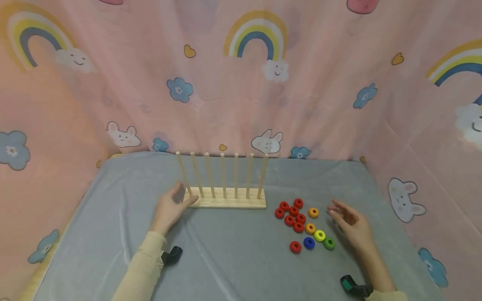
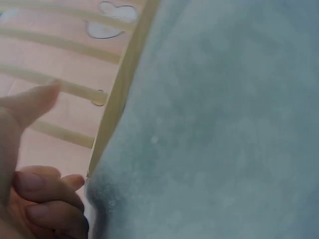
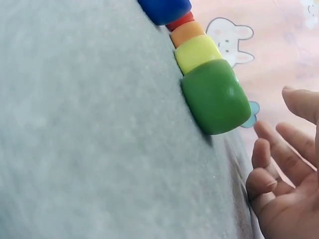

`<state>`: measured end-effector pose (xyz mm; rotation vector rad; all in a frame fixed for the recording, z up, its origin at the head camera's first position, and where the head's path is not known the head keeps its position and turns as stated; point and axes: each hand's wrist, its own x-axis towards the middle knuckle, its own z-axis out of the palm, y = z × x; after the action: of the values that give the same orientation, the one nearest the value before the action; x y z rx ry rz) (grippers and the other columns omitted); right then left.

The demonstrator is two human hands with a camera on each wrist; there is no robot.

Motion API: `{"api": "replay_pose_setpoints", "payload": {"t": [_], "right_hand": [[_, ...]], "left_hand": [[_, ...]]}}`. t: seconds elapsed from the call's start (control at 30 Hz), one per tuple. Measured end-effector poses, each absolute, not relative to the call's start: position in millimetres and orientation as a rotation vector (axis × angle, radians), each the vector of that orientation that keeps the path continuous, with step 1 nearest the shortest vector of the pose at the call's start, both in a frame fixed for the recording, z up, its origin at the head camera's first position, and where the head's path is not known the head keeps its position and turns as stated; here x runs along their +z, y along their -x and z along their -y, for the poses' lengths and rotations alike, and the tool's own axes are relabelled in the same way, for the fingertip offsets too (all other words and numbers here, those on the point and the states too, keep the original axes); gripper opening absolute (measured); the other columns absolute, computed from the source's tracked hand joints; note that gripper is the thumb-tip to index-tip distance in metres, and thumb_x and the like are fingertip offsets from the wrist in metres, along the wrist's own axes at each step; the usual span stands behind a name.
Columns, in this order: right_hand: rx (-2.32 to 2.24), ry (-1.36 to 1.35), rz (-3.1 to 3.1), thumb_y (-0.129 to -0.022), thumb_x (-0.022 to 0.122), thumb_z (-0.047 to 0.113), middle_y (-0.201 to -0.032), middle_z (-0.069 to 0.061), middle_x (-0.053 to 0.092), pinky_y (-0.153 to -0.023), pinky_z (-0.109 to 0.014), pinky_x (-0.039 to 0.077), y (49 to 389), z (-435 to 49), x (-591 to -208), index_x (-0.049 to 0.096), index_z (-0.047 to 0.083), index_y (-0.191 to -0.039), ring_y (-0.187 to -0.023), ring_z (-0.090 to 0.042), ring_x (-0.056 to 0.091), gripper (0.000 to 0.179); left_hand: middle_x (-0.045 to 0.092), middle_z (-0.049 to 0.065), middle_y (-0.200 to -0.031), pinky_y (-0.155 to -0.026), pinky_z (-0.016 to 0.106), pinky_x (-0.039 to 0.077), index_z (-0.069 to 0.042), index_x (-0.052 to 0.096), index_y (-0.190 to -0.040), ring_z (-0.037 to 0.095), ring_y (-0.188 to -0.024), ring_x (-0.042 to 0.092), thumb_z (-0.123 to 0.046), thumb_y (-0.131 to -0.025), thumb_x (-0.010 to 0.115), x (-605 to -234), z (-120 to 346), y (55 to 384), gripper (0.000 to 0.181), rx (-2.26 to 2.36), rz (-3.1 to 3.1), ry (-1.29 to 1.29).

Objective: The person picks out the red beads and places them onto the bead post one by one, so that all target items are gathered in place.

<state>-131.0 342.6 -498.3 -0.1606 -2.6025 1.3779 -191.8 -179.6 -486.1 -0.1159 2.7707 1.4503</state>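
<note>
A pale wooden rack (image 1: 226, 202) with several upright pegs stands toward the back of the cloth. My left hand (image 1: 169, 211) is at the rack's left end, thumb and forefinger spread, the thumb overlapping the base near the first pegs. In the left wrist view, the thumb (image 2: 37, 103) is extended and the other fingers bend beside the base's end. To the right lie several red beads (image 1: 289, 220), two orange beads (image 1: 313, 212), a yellow bead (image 1: 319, 235), a blue bead (image 1: 309, 243) and a green bead (image 1: 329, 243). My right hand (image 1: 352, 225) hovers just right of them, fingers loosely bent, holding nothing.
A grey-blue cloth (image 1: 233, 246) covers the table. Behind it and at both sides hangs a pink curtain (image 1: 211, 117) printed with rainbows, bunnies and flowers. A dark device (image 1: 172, 255) sits at the left wrist, and another device (image 1: 354, 286) at the right.
</note>
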Motion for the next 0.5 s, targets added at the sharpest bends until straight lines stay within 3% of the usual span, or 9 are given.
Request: {"api": "replay_pose_setpoints", "payload": {"t": [0.1, 0.17, 0.23, 0.4, 0.5], "right_hand": [[1.401, 0.073, 2.573, -0.108, 0.065, 0.025, -0.117, 0.019, 0.071, -0.082, -0.007, 0.049, 131.5, -344.3, -503.4, 0.059, 0.001, -0.15, -0.103, 0.016, 0.06, 0.048], [1.421, 0.049, 2.559, -0.108, 0.065, 0.021, -0.118, 0.021, 0.07, -0.084, -0.007, 0.049, 129.3, -346.4, -505.8, 0.058, 0.0, -0.149, -0.101, 0.014, 0.063, 0.047], [1.41, 0.036, 2.57, -0.107, 0.066, 0.019, -0.12, 0.014, 0.073, -0.086, -0.006, 0.048, 127.9, -348.1, -507.2, 0.059, -0.001, -0.149, -0.1, 0.013, 0.064, 0.046], [1.315, -0.011, 2.686, -0.109, 0.064, 0.024, -0.133, -0.016, 0.073, -0.088, -0.004, 0.044, 128.1, -349.0, -507.7, 0.059, 0.004, -0.151, -0.106, 0.02, 0.055, 0.046], [1.274, -0.047, 2.747, -0.111, 0.061, 0.029, -0.137, -0.019, 0.07, -0.089, -0.002, 0.04, 130.7, -347.9, -509.3, 0.059, 0.007, -0.151, -0.111, 0.024, 0.049, 0.046]], "left_hand": [[0.042, 0.013, -0.166, -0.129, 0.05, 0.023, -0.002, 0.037, -0.164, 0.036, -0.159, 0.03, -0.047, -0.093, 0.082, -495.1, 182.6, 192.6, 0.094, 1.493, -2.745, 0.09], [0.043, 0.011, -0.166, -0.129, 0.05, 0.024, -0.004, 0.04, -0.163, 0.035, -0.159, 0.03, -0.044, -0.093, 0.083, -501.2, 181.5, 193.4, 0.092, 1.502, -2.741, 0.074], [0.041, 0.011, -0.167, -0.128, 0.051, 0.025, -0.006, 0.041, -0.163, 0.036, -0.159, 0.031, -0.044, -0.093, 0.084, -504.4, 179.4, 193.3, 0.091, 1.49, -2.748, 0.06], [0.042, 0.015, -0.166, -0.126, 0.055, 0.03, -0.01, 0.041, -0.164, 0.039, -0.156, 0.035, -0.04, -0.093, 0.084, -507.9, 176.8, 191.4, 0.089, 1.428, -2.79, 0.076], [0.044, 0.019, -0.164, -0.124, 0.056, 0.033, -0.009, 0.041, -0.163, 0.041, -0.153, 0.038, -0.039, -0.092, 0.085, -507.7, 178.2, 189.6, 0.089, 1.369, -2.819, 0.075]]}}
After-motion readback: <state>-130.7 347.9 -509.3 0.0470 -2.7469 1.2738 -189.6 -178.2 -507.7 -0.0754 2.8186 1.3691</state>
